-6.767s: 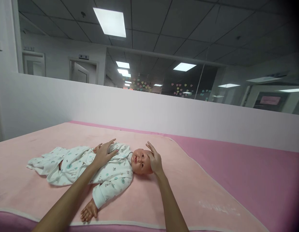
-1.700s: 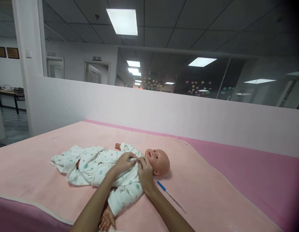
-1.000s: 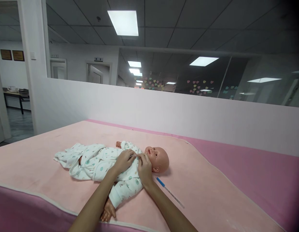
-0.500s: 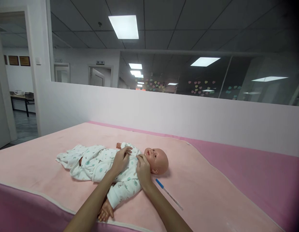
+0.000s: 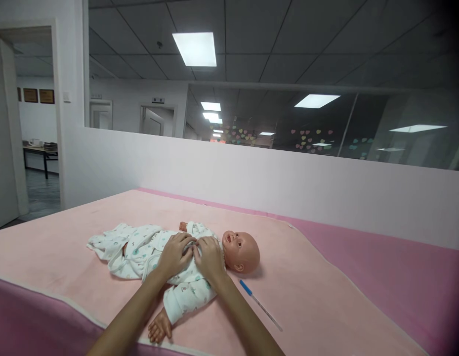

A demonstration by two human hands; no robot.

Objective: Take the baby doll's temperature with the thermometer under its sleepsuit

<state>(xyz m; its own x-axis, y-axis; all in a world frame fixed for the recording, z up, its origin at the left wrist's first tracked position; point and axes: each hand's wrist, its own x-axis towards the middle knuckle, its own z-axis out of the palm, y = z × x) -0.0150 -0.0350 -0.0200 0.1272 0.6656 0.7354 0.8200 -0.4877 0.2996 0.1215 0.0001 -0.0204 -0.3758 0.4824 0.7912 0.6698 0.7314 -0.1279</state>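
Note:
A baby doll (image 5: 244, 251) lies on its back, its head to the right and its face turned up. It wears a white baby outfit (image 5: 188, 298) printed with small green and brown figures. My left hand (image 5: 174, 256) rests on the doll's chest with the fingers curled and closed on the front of the outfit. Close beside it, my right hand (image 5: 210, 258) pinches the same cloth below the doll's neck. The fingertips of both hands nearly meet, and the bit of fabric between them is mostly hidden.
A thermometer-like thin clear stick with a blue end (image 5: 261, 305) lies right of my right forearm. Under everything spreads a pink padded mat (image 5: 318, 306), with a darker pink border. A white half wall (image 5: 251, 170) with glass above stands behind; a doorway (image 5: 38, 123) is at left.
My left hand has lowered onto the outfit and its fingers have come together with the right hand's. My right hand has shifted left from beside the doll's chin to its chest.

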